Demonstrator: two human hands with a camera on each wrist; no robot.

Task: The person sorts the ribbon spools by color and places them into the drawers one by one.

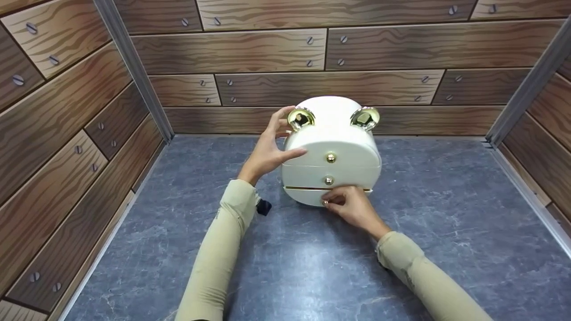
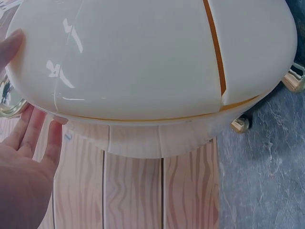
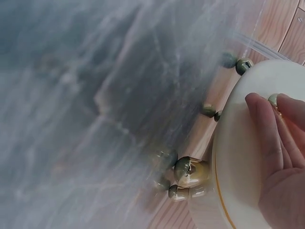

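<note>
A white rounded jewellery box (image 1: pixel 334 131) stands on the floor panel, with two gold rings (image 1: pixel 301 119) at its top. Its front carries gold knobs, an upper knob (image 1: pixel 331 157) and a middle knob (image 1: pixel 328 180). The bottom drawer (image 1: pixel 299 196) juts out slightly, leaving a gold-edged gap above it. My right hand (image 1: pixel 353 207) pinches the bottom drawer's knob (image 3: pixel 273 99) between thumb and fingers. Against the box's left side rests my left hand (image 1: pixel 270 151), thumb on the front, fingers (image 2: pixel 35 131) extended along the side below the ring.
Grey marbled surface (image 1: pixel 285 267) extends around the box. Wood-patterned panels (image 1: pixel 267 51) stand behind and at both sides, joined by grey metal corner strips (image 1: pixel 134 67). Small gold feet (image 2: pixel 240 124) show under the box. A black wrist-camera piece (image 1: pixel 263 207) hangs by the left cuff.
</note>
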